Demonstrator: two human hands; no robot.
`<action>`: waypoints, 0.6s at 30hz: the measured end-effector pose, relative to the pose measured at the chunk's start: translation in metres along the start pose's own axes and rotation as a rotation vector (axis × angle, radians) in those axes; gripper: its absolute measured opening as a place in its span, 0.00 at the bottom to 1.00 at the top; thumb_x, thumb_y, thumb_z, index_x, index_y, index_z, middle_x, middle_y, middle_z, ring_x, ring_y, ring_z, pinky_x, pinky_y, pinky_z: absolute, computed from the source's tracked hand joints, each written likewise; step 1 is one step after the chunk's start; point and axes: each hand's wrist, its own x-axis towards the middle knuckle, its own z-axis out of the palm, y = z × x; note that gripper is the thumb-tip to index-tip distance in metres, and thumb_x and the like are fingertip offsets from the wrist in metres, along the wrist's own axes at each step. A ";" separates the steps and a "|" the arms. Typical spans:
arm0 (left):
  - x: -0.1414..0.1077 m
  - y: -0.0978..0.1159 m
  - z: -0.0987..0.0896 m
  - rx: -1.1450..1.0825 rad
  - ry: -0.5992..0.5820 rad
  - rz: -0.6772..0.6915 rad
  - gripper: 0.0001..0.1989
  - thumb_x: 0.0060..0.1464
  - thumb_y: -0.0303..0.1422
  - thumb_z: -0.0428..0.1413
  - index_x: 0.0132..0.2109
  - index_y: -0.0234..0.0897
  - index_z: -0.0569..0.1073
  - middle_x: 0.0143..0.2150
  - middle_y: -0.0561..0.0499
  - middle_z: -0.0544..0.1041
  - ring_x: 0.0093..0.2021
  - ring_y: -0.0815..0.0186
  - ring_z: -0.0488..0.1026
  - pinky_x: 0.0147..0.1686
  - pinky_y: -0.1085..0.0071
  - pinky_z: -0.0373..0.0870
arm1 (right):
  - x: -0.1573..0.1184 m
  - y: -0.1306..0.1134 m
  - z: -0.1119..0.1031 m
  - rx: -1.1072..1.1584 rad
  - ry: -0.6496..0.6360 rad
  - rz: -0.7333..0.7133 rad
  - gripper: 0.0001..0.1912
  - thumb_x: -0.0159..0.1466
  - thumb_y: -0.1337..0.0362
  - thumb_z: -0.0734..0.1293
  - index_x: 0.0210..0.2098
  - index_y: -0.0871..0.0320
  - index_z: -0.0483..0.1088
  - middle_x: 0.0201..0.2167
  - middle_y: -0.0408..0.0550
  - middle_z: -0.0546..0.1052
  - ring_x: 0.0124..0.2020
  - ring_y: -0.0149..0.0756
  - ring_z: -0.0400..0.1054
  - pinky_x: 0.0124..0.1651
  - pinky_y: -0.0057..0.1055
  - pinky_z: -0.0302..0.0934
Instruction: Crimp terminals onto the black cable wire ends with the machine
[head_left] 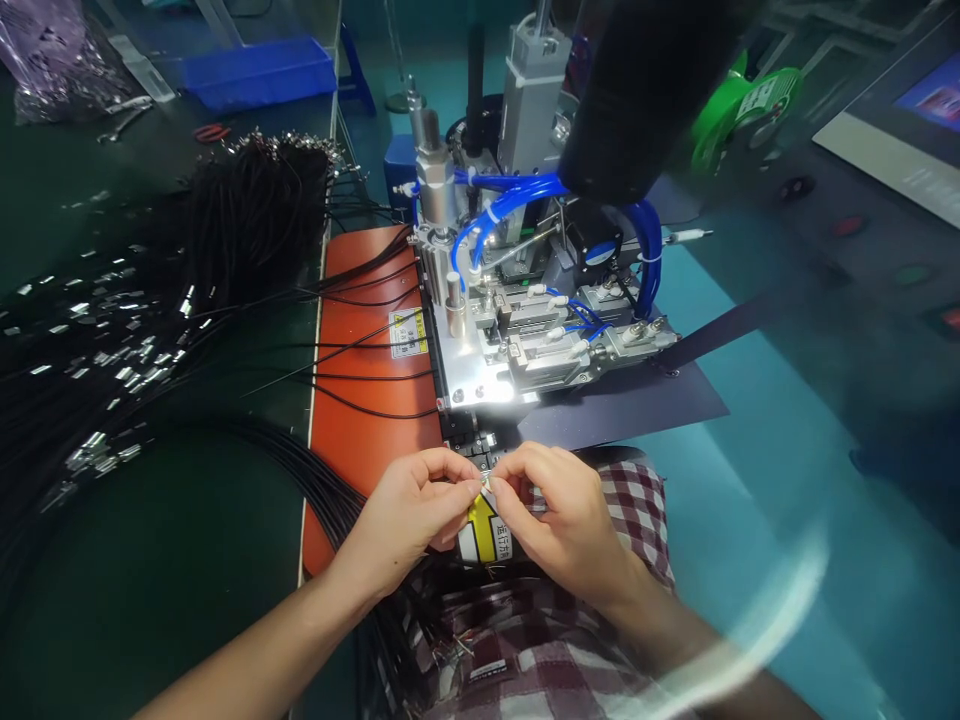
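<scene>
My left hand [420,510] and my right hand [559,510] meet fingertip to fingertip at the near end of the machine. Both are closed in a pinch, thumb against forefinger. Between the fingertips is something small and pale, like fine wire ends, too small to make out. Just below lies a yellow and white label [486,535] with a black arrow. Beyond my fingers is a black metal track [472,440] of the machine. A bundle of black cables [322,480] runs beside and under my left forearm.
The metal machine [480,365] with blue air hoses [517,190] stands ahead on an orange board [367,330]. Black cables with shiny ends [247,220] heap on the left table. Farther back are a blue tray [259,75] and green spool [757,110]; a monitor [930,100] is at right.
</scene>
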 end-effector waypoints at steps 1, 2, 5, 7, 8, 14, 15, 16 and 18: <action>0.000 0.000 0.000 -0.004 -0.001 0.003 0.08 0.52 0.35 0.57 0.33 0.34 0.69 0.15 0.61 0.60 0.17 0.75 0.54 0.19 0.78 0.55 | 0.000 0.000 0.000 0.003 0.003 -0.001 0.06 0.63 0.68 0.62 0.29 0.58 0.66 0.24 0.42 0.69 0.26 0.32 0.61 0.33 0.32 0.52; 0.000 -0.001 0.000 -0.013 -0.004 0.010 0.07 0.52 0.34 0.57 0.33 0.34 0.69 0.15 0.61 0.59 0.17 0.75 0.54 0.19 0.78 0.54 | 0.000 0.000 0.001 0.010 0.008 -0.001 0.06 0.63 0.68 0.62 0.29 0.58 0.66 0.24 0.42 0.69 0.26 0.32 0.61 0.33 0.32 0.52; 0.000 0.000 0.001 -0.045 -0.002 0.027 0.07 0.51 0.33 0.57 0.31 0.34 0.68 0.15 0.61 0.59 0.17 0.76 0.54 0.18 0.78 0.53 | -0.001 0.000 0.002 0.087 0.008 0.048 0.06 0.63 0.68 0.62 0.29 0.57 0.66 0.24 0.42 0.69 0.27 0.32 0.62 0.33 0.32 0.54; 0.001 0.000 0.002 -0.060 0.009 0.029 0.07 0.51 0.33 0.57 0.31 0.34 0.68 0.14 0.61 0.59 0.16 0.76 0.52 0.17 0.78 0.52 | -0.002 0.001 0.003 0.188 0.015 0.121 0.07 0.64 0.68 0.61 0.30 0.57 0.66 0.26 0.43 0.71 0.28 0.33 0.64 0.33 0.30 0.57; 0.001 0.000 0.003 -0.065 0.013 0.029 0.08 0.51 0.34 0.57 0.31 0.34 0.68 0.14 0.61 0.59 0.16 0.76 0.52 0.17 0.78 0.52 | -0.003 0.001 0.004 0.234 0.023 0.156 0.06 0.64 0.68 0.61 0.30 0.57 0.67 0.27 0.44 0.71 0.28 0.33 0.64 0.33 0.30 0.58; 0.000 0.000 0.003 -0.082 0.019 0.031 0.09 0.50 0.36 0.58 0.31 0.34 0.68 0.14 0.61 0.59 0.16 0.76 0.51 0.17 0.78 0.50 | -0.005 -0.001 0.010 0.318 0.048 0.217 0.03 0.61 0.67 0.64 0.30 0.57 0.68 0.24 0.43 0.70 0.25 0.32 0.63 0.31 0.29 0.60; 0.000 0.000 0.003 -0.083 0.017 0.028 0.10 0.50 0.36 0.58 0.31 0.34 0.68 0.14 0.61 0.59 0.16 0.76 0.52 0.17 0.78 0.50 | -0.004 -0.001 0.011 0.325 0.052 0.221 0.04 0.61 0.68 0.64 0.29 0.57 0.68 0.24 0.42 0.70 0.25 0.31 0.63 0.30 0.29 0.59; 0.000 0.001 0.003 -0.081 0.015 0.024 0.10 0.50 0.36 0.58 0.31 0.34 0.68 0.14 0.61 0.59 0.16 0.76 0.52 0.17 0.78 0.51 | -0.003 -0.002 0.011 0.332 0.056 0.224 0.06 0.61 0.68 0.63 0.27 0.57 0.67 0.23 0.42 0.69 0.25 0.31 0.62 0.30 0.29 0.59; 0.000 0.002 0.004 -0.074 0.014 0.017 0.10 0.49 0.36 0.59 0.31 0.33 0.68 0.15 0.60 0.59 0.16 0.76 0.52 0.17 0.78 0.51 | -0.002 -0.002 0.011 0.338 0.055 0.222 0.07 0.61 0.69 0.63 0.26 0.57 0.66 0.23 0.41 0.68 0.24 0.30 0.61 0.29 0.28 0.58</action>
